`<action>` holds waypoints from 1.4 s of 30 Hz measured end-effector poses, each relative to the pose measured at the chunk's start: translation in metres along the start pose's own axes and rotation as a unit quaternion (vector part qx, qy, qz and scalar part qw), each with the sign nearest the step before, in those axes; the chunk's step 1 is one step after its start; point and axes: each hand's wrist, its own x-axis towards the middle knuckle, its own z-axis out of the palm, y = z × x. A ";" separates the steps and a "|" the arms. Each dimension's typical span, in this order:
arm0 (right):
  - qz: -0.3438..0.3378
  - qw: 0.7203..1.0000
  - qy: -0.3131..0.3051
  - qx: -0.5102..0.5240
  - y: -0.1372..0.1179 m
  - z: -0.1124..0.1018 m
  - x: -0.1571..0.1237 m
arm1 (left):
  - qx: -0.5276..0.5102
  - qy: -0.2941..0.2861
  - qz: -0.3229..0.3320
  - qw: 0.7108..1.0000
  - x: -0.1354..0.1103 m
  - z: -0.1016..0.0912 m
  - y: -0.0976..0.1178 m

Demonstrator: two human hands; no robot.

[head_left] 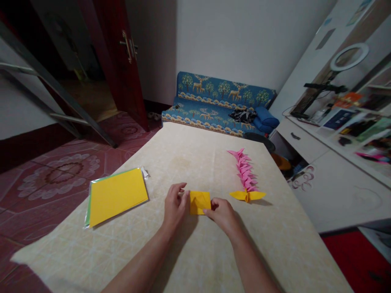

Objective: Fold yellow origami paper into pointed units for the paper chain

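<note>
Pinched a small folded yellow paper [200, 202] between both hands, flat on the cream worktop [189, 154]: left hand [174, 205] closed on the paper's left edge, thumb and fingers [183, 198] pressed together over it; right hand [222, 213] closed on the lower right corner, fingertips just over the edge. Sat directly between the two sets of fingers, touching both. To crease well here, probably needed the edges lined up before any pressure, the left fingers kept as the anchor, and the right fingertips run outward along the fold against the hard surface; risked a skewed fold if either grip slipped. Just beyond the right fingers, lay a finished yellow paper crane [247, 195], and past it a chain of pink folded cranes [244, 170] ran away from the hands. Well out from the left fingers, rested a clear sleeve of yellow origami sheets [117, 195], near the worktop's edge, within easy reach but clear of the fold.
</note>
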 end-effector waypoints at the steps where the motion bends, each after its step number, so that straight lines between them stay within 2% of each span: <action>1: 0.017 0.998 0.000 0.066 0.002 0.002 0.002 | -0.032 0.005 -0.018 0.999 0.001 0.000 0.001; 3: 0.044 0.983 0.005 0.180 0.005 0.006 0.004 | -0.098 -0.011 -0.061 0.993 0.002 0.003 0.003; 5: 0.048 0.967 0.019 0.249 0.006 0.009 0.003 | -0.157 -0.066 -0.100 0.980 0.003 0.006 0.007; 8: 0.040 0.954 0.019 0.298 0.002 0.014 -0.001 | -0.223 -0.151 -0.126 0.955 0.004 0.014 0.012; 11: 0.022 0.944 0.002 0.328 -0.001 0.018 -0.005 | -0.250 -0.156 -0.156 0.943 0.005 0.023 0.015; 15: 0.018 0.945 0.003 0.328 0.001 0.018 -0.005 | -0.260 -0.165 -0.194 0.931 0.010 0.036 0.016; 17: 0.024 0.945 0.038 0.325 0.003 0.015 -0.005 | -0.263 -0.189 -0.201 0.924 0.013 0.041 0.017; 20: -0.013 0.944 0.091 0.316 0.005 0.009 -0.004 | -0.261 -0.215 -0.206 0.918 0.016 0.046 0.016; 23: -0.036 0.949 0.111 0.291 0.010 0.004 -0.001 | -0.244 -0.231 -0.206 0.919 0.017 0.045 0.012; 32: -0.017 0.940 0.146 0.308 0.017 0.009 0.001 | -0.235 -0.267 -0.197 0.914 0.010 0.045 0.010; 37: -0.006 0.944 0.144 0.297 0.017 0.010 -0.001 | -0.204 -0.263 -0.203 0.921 0.009 0.046 0.011; 40: -0.036 0.949 0.145 0.279 0.015 0.007 0.000 | -0.188 -0.253 -0.201 0.927 0.009 0.045 0.011; 42: -0.076 0.951 0.168 0.248 0.013 0.004 0.000 | -0.189 -0.258 -0.197 0.927 0.009 0.045 0.010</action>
